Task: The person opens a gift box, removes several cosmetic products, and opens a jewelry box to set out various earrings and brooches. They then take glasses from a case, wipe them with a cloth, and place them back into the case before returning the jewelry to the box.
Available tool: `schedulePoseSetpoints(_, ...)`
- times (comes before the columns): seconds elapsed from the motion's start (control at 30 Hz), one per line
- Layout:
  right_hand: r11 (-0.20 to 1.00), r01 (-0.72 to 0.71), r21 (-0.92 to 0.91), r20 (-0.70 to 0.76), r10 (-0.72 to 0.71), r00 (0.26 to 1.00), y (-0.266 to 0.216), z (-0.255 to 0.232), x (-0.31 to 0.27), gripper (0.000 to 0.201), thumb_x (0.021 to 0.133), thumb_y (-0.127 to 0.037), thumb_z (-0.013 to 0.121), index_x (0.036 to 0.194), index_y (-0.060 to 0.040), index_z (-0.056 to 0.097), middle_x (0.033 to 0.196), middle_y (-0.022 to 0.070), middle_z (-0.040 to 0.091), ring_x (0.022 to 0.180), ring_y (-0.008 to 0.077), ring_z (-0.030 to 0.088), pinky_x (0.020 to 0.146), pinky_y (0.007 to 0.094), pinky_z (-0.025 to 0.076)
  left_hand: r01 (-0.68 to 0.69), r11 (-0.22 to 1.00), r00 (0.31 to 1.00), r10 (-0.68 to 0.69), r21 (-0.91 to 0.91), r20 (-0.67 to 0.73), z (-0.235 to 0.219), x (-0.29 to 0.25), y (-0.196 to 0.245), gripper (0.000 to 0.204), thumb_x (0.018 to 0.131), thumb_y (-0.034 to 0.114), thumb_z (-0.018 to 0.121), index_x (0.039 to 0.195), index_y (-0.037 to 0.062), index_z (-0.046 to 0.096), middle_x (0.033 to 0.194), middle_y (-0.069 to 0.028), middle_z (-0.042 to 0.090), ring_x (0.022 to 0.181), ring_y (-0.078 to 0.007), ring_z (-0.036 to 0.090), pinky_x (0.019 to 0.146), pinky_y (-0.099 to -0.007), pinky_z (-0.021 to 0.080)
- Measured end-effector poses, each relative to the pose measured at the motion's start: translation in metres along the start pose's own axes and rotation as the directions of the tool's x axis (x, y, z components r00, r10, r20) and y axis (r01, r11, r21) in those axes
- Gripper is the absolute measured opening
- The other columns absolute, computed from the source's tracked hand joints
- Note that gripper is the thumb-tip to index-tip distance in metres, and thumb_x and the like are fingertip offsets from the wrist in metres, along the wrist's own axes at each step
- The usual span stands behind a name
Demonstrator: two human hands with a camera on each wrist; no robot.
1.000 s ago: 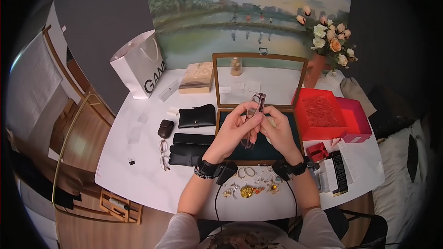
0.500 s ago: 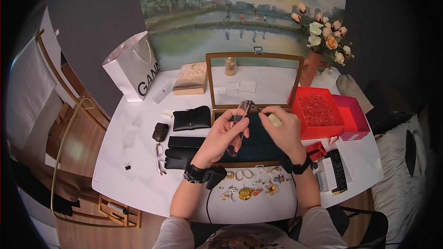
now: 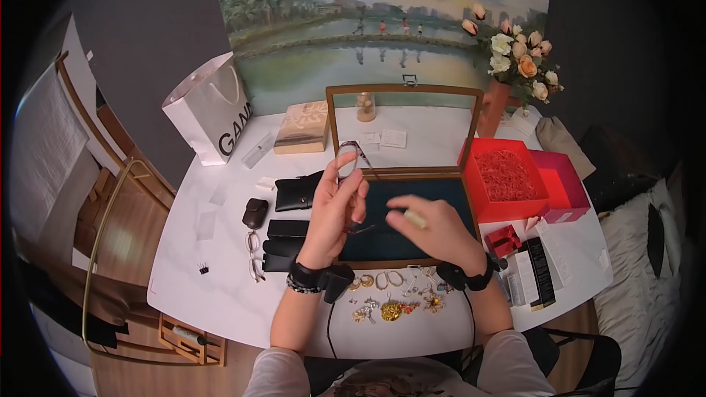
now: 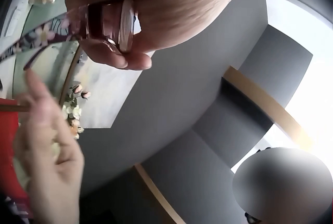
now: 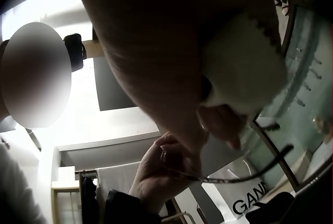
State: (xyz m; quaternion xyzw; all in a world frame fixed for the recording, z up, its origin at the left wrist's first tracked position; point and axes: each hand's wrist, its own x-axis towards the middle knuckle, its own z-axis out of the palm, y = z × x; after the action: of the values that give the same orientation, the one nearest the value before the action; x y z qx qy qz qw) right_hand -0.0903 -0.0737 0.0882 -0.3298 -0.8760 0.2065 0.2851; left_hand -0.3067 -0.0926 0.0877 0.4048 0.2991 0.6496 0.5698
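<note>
A pair of eyeglasses is held up by my left hand, whose fingers and thumb pinch the frame at the lenses. Flower-patterned temples stick out from the frame toward the right in the head view. To the right, my right hand hovers over the dark-lined glass-lidded case, apart from the glasses. Tucked in its curled fingers is a pale yellow-green cloth with a zigzag edge. The case's lid stands raised behind both hands.
Several pieces of jewelry lie along the table's near edge. Black glasses cases, a brown pouch and another pair of glasses lie at left. A red box with shredded filler stands at right, a paper bag at back left.
My hands, earlier together at the glasses, have drawn apart. The left has moved left with the glasses; the right has come away and lower, still with the cloth.
</note>
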Motion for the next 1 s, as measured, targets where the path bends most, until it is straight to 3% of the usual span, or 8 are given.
schedulePoseSetpoints(0.07,0.903,-0.133,0.408,-0.169,0.218,0.961,0.000,-0.002,0.005,0.028,0.104,-0.022,0.056,0.123,-0.0044,0.068,0.074,0.0138,0.064,0.066,0.0230,0.065,0.066,0.0351,0.050,-0.026,0.999,1.000,0.026,0.030,0.005,0.006,0.001,-0.009,0.042,0.108,0.020,0.059,0.148,0.0105,0.048,0.085,-0.0010,0.060,0.054,-0.0040,0.049,0.048,-0.0189,0.040)
schedulePoseSetpoints(0.1,0.847,-0.063,0.527,-0.189,0.189,0.964,0.009,-0.003,0.003,0.029,0.104,-0.010,0.048,0.130,-0.0034,0.060,0.076,0.0055,0.055,0.066,0.0124,0.051,0.063,0.0289,0.043,-0.008,0.997,0.999,0.005,0.075,0.040,0.009,0.000,-0.015,0.045,0.108,0.020,0.059,0.151,0.0120,0.046,0.091,-0.0027,0.061,0.057,-0.0047,0.051,0.052,-0.0193,0.041)
schedulePoseSetpoints(0.2,0.787,-0.016,0.617,-0.261,0.224,0.939,0.007,-0.003,0.001,0.036,0.103,-0.004,0.042,0.136,-0.0031,0.054,0.084,0.0027,0.056,0.072,0.0078,0.049,0.063,0.0257,0.040,0.026,0.990,0.991,-0.044,0.140,0.126,0.020,-0.004,-0.025,0.049,0.110,0.022,0.057,0.156,0.0165,0.042,0.103,-0.0048,0.064,0.068,-0.0056,0.055,0.058,-0.0201,0.045)
schedulePoseSetpoints(0.3,0.774,0.047,0.632,-0.294,0.183,0.938,0.002,0.003,0.005,0.039,0.104,-0.001,0.048,0.143,-0.0009,0.048,0.098,0.0051,0.066,0.087,0.0079,0.059,0.075,0.0249,0.049,0.086,0.965,0.974,-0.133,0.247,0.182,0.027,-0.008,-0.031,0.062,0.107,0.027,0.063,0.160,0.0129,0.035,0.110,-0.0019,0.062,0.079,-0.0042,0.056,0.058,-0.0195,0.046)
schedulePoseSetpoints(0.43,0.753,0.157,0.639,-0.364,0.116,0.924,0.001,-0.001,0.006,0.043,0.104,-0.002,0.059,0.145,0.0019,0.047,0.115,0.0112,0.071,0.104,0.0109,0.067,0.090,0.0256,0.054,0.083,0.960,0.957,-0.151,0.266,0.248,0.029,-0.009,-0.027,0.062,0.102,0.022,0.071,0.156,0.0113,0.044,0.102,0.0013,0.063,0.077,-0.0028,0.055,0.054,-0.0181,0.044)
schedulePoseSetpoints(0.77,0.757,0.046,0.651,-0.379,0.272,0.884,0.010,-0.007,0.001,0.020,0.105,-0.011,0.066,0.112,0.0073,0.071,0.104,0.0101,0.078,0.093,0.0072,0.069,0.082,0.0217,0.053,-0.014,0.961,0.980,-0.041,0.275,0.193,0.027,-0.004,-0.027,0.046,0.097,0.010,0.076,0.138,0.0041,0.057,0.084,0.0042,0.063,0.059,-0.0004,0.051,0.048,-0.0178,0.041)
schedulePoseSetpoints(0.83,0.879,0.147,0.454,-0.596,0.177,0.783,0.016,-0.005,0.005,0.020,0.106,-0.012,0.065,0.106,0.0071,0.071,0.102,0.0068,0.077,0.090,0.0056,0.067,0.079,0.0211,0.052,-0.046,0.970,0.989,0.011,0.238,0.147,0.023,-0.002,-0.027,0.043,0.097,0.010,0.076,0.136,0.0045,0.057,0.085,0.0044,0.063,0.059,0.0004,0.051,0.048,-0.0177,0.041)
schedulePoseSetpoints(1.0,0.782,0.159,0.603,-0.537,0.250,0.806,0.017,-0.005,0.004,0.016,0.105,-0.009,0.065,0.111,0.0047,0.068,0.094,0.0057,0.075,0.088,0.0062,0.067,0.079,0.0225,0.051,-0.054,0.977,0.997,0.040,0.208,0.068,0.023,-0.002,-0.024,0.043,0.098,0.012,0.075,0.136,0.0056,0.056,0.089,0.0048,0.064,0.063,0.0002,0.053,0.049,-0.0177,0.044)
